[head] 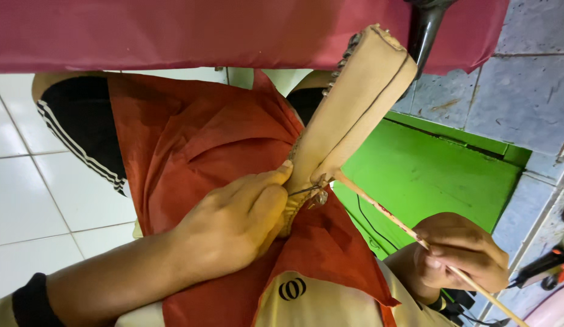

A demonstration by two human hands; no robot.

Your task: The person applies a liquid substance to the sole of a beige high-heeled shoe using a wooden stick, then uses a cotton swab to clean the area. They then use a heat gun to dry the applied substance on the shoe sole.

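A tan shoe [354,103] stands sole-edge up on my lap, over a red cloth [203,139]. My left hand [239,221] grips the lower end of the shoe, thumb pressed along its side. My right hand [461,251] is closed on a taut, waxed cord [385,215] that runs from the shoe's seam down to the right. A small metal tool tip [315,195] sits at the seam between my left fingers and the shoe.
A dark red sheet [173,27] spans the top. A bright green panel [439,175] lies to the right, beside grey stone slabs [530,97]. White floor tiles [46,188] are at the left. A dark post [424,30] rises behind the shoe.
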